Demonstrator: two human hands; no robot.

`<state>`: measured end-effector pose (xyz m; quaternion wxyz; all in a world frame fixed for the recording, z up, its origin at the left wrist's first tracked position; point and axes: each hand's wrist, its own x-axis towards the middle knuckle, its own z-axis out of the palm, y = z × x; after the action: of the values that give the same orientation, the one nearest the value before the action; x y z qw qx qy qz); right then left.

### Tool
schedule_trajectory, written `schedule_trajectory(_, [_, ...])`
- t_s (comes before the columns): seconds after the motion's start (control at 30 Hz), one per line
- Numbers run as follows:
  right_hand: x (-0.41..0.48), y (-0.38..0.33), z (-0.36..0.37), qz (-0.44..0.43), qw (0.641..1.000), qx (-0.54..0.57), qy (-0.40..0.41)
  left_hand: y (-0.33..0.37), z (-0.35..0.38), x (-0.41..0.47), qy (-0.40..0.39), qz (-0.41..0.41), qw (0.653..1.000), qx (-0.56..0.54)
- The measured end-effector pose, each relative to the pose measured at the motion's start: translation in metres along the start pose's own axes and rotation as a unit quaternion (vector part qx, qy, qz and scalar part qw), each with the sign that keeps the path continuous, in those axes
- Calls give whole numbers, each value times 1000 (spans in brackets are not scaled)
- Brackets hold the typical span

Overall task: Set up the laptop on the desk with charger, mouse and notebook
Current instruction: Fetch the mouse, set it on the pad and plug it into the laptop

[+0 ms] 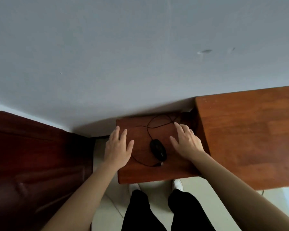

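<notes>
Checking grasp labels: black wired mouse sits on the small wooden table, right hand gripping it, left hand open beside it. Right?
Not quite. In the head view the right hand is open and empty beside the mouse, not gripping it. The rest stands.

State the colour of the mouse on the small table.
Black, cable included; the mouse shows clearly in the head view.

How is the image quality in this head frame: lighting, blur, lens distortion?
Head view: dim, flat light with a bluish cast on the wall; wide-angle bending curves the wall's base and the desk edge; overall soft, both hands slightly smeared; the black mouse and its cable stay readable on the small table; the dark door at left loses detail in shadow.
</notes>
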<state>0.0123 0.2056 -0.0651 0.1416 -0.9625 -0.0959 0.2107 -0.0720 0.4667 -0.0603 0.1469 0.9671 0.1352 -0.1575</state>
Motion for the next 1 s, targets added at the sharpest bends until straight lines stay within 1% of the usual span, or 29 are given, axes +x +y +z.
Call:
schedule_trajectory(0.1, [8,-6,49,45,999,24,3,-16,41,14,-41,-5,998,-54])
schedule_trajectory(0.2, [10,-11,100,84,994,68,5,-25,86,8,-48,-13,993,-105])
schedule_trajectory(0.3, [9,-15,144,85,992,97,8,-27,125,-3,-33,-47,988,-144])
schedule_trajectory(0.37, [7,-12,163,51,995,83,2,-26,146,-11,-35,-82,984,-154])
schedule_trajectory(0.43, [9,-2,174,9,997,78,-2,-22,162,-15,-40,-110,981,-154])
schedule_trajectory(0.53, [12,20,181,-16,996,82,14,-14,181,-19,-41,-116,983,-140])
schedule_trajectory(0.63, [13,39,179,13,996,79,36,-5,193,-20,-48,-127,981,-140])
schedule_trajectory(0.77, [5,65,178,63,991,88,73,15,206,-19,-24,-212,963,-164])
schedule_trajectory(0.83, [0,74,178,68,991,84,85,24,210,-18,-9,-245,952,-184])
schedule_trajectory(1.0, [-1,76,184,49,992,80,84,35,216,-13,6,-304,922,-242])
